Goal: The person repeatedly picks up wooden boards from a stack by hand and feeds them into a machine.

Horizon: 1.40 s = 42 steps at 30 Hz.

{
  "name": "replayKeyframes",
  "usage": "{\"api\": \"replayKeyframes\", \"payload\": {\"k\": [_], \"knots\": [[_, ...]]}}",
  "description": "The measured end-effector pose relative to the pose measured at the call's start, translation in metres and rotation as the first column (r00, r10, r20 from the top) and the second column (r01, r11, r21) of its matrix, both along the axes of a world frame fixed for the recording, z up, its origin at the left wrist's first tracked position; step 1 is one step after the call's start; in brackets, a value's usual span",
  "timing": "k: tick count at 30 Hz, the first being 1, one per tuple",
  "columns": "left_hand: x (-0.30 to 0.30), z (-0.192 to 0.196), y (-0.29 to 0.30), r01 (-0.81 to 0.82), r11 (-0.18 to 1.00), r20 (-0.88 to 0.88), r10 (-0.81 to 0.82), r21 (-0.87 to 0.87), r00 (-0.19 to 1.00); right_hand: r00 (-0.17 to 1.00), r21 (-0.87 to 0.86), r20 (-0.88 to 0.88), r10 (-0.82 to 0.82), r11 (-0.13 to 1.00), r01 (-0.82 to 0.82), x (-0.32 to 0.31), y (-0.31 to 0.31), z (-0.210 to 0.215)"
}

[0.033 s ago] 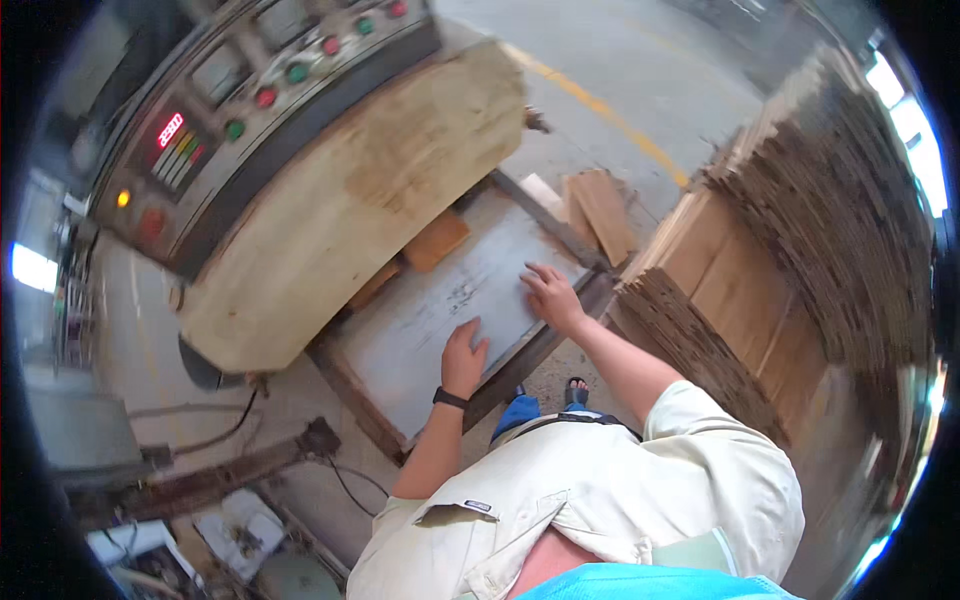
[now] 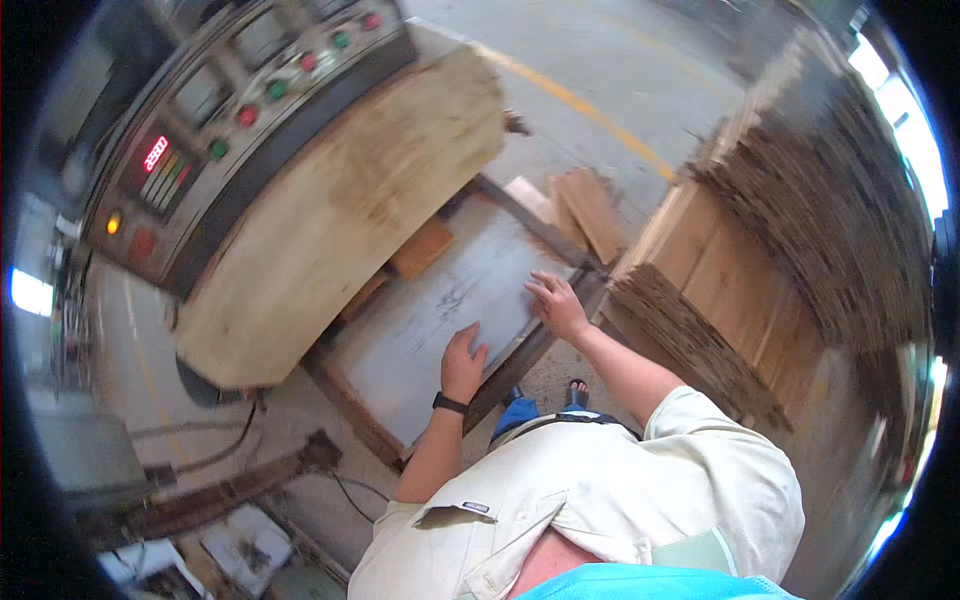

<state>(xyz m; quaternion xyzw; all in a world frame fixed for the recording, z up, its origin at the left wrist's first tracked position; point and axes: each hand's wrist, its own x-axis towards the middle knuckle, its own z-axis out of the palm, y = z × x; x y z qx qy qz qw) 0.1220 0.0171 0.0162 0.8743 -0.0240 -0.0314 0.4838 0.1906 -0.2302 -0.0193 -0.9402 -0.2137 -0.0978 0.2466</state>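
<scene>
Grey scuffed flat sheet (image 2: 440, 310) is laid on a low wooden frame (image 2: 350, 400) beside the press. Left hand (image 2: 463, 362) and right hand (image 2: 556, 305) are pressed flat on it, fingers spread, nothing gripped.

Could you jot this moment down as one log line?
left hand: flat on grey sheet | right hand: flat on sheet's edge | beside: veneer stack | behind: control panel

Small rectangular display (image 2: 155, 153) with glowing red digits at ten o'clock on the grey control panel (image 2: 215, 120), pale rectangular gauge windows (image 2: 262, 38) in a row toward eleven o'clock above it, small dark rectangular label (image 2: 476, 507) on the shirt pocket flap at six o'clock
</scene>
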Motion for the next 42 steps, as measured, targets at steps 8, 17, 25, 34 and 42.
{"api": "replayKeyframes", "payload": {"k": [8, 17, 25, 34, 42], "knots": [[-0.014, -0.016, -0.111, 0.414, 0.909, 0.01, -0.414, -0.059, 0.91, 0.529, -0.289, -0.683, -0.503, 0.852, 0.437, -0.228, -0.176, -0.054], [-0.059, 0.008, -0.263, 0.724, 0.686, 0.034, -0.727, 0.074, 0.686, -0.089, -0.309, -0.782, -0.617, 0.26, 0.915, -0.539, -0.248, -0.141], [-0.194, 0.019, -0.415, 0.887, 0.461, 0.038, -0.888, 0.04, 0.459, -0.005, -0.236, -0.78, -0.626, 0.287, 0.929, -0.751, -0.228, -0.188], [-0.277, 0.019, -0.526, 0.983, 0.152, 0.042, -0.988, 0.099, 0.148, -0.225, -0.219, -0.894, -0.387, -0.061, 0.974, -0.801, -0.27, -0.182], [-0.283, 0.006, -0.628, 0.994, 0.087, -0.117, -0.989, 0.066, 0.094, -0.235, -0.138, -0.919, -0.315, -0.302, 0.943, -0.769, -0.34, -0.18]]}}
